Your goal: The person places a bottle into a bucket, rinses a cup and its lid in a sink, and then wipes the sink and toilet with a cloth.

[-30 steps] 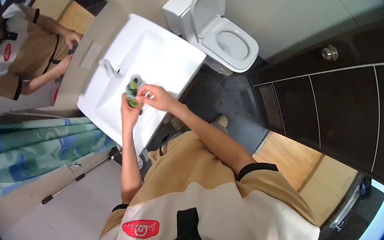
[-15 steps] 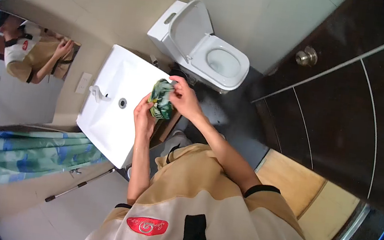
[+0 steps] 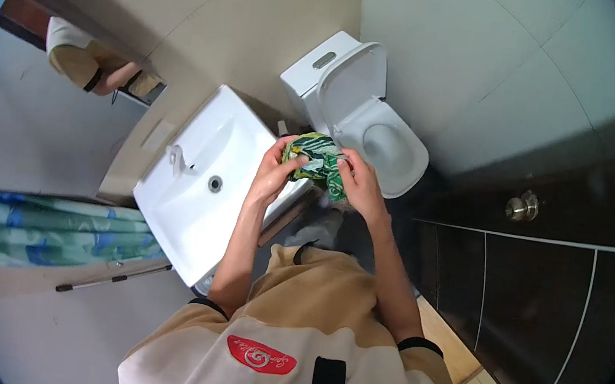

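As you look down past your cream-and-tan shirt (image 3: 316,308) with its red badge (image 3: 261,356), both of your bare hands are closed partway around a bunched green cloth (image 3: 316,153). Your left hand (image 3: 271,174) grips its left side, the thumb pressed over the folds and the fingers curled behind. Your right hand (image 3: 362,187) pinches the right side between thumb and fingers, near where a crumpled end droops. The cloth looks thin and pliable, patterned with pale stripes and touches of yellow, and it is held up by the near right corner of the sink, in front of the toilet.

Beyond your left forearm lies the sink (image 3: 185,219), glossy, white and squared, its shallow basin sloping to a round metal-rimmed drain (image 3: 215,184) beside a smooth, curved white faucet (image 3: 175,159). Past your hands stands the white toilet (image 3: 420,160), lid raised and seat down. Off to your right, the dark door (image 3: 533,296) has thin pale lines and a rounded metal knob (image 3: 522,208); off to your left hangs a rippled blue-green curtain (image 3: 49,235), below a flat mirror (image 3: 33,112).
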`<state>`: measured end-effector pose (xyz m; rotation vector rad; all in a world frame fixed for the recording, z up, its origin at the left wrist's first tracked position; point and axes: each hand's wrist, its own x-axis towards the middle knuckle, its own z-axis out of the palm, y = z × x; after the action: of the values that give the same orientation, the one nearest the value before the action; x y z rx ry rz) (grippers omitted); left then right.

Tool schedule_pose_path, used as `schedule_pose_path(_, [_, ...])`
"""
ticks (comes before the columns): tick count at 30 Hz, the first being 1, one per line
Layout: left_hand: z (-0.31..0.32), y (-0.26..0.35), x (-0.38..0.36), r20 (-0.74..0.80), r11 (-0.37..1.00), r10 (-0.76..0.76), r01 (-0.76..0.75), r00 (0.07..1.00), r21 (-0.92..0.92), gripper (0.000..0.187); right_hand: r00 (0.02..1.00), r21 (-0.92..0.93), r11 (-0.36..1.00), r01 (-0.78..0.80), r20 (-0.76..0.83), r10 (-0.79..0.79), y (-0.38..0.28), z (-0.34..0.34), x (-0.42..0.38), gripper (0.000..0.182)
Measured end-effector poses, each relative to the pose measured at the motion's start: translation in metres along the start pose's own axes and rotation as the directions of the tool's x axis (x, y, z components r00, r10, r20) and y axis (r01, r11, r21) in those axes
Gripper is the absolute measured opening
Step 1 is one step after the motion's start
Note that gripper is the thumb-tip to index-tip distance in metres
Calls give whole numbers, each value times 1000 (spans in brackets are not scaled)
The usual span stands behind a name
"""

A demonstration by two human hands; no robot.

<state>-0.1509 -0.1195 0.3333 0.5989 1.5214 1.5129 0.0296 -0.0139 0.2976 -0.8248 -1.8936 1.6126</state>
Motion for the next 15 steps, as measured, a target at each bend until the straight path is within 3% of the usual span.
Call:
schedule_pose_path(1, [-6,6,18,45,991,49,-54,998,124,41,995,-107,991,76,-52,-81,3,-8,21,24])
schedule_pose_path(2, [-7,28,36,49,998,26,-29,998,57,52,981,-222,963,151,-89,-174,6,-16,46,23])
schedule_pose_path(3, [-9,51,49,-8,972,82,-78,997,220,46,957,-336,916,217,-112,-268,0,-25,71,23])
schedule_pose_path(5, [-51,50,95,-43,842,314,-257,949,475,38,965,-324,933,158,-148,-215,-18,-54,108,19])
schedule_pose_path(6, [-60,60,107,-52,883,238,-194,970,428,27,965,-340,930,137,-166,-203,-26,-67,123,19])
schedule_pose_path(7, [-70,65,123,-55,833,251,-187,966,520,15,964,-355,928,116,-185,-191,-33,-76,140,18])
schedule_pose_path(10, [-78,113,160,183,703,235,-297,955,646,13,910,-397,847,353,-67,-410,-46,-76,181,22])
schedule_pose_path(12, [-95,129,192,283,616,158,-319,946,721,16,927,-452,823,344,26,-373,-43,-93,203,24])
schedule_pose_path(13, [-99,138,195,274,600,256,-375,927,707,16,933,-478,809,342,72,-352,-45,-98,212,25])
schedule_pose_path(14, [-101,149,196,260,576,356,-430,897,695,16,939,-426,870,249,-112,-324,-73,-87,213,23])
schedule_pose_path(15, [-105,155,199,245,546,452,-483,858,685,16,945,-463,845,266,-47,-324,-71,-84,228,23])
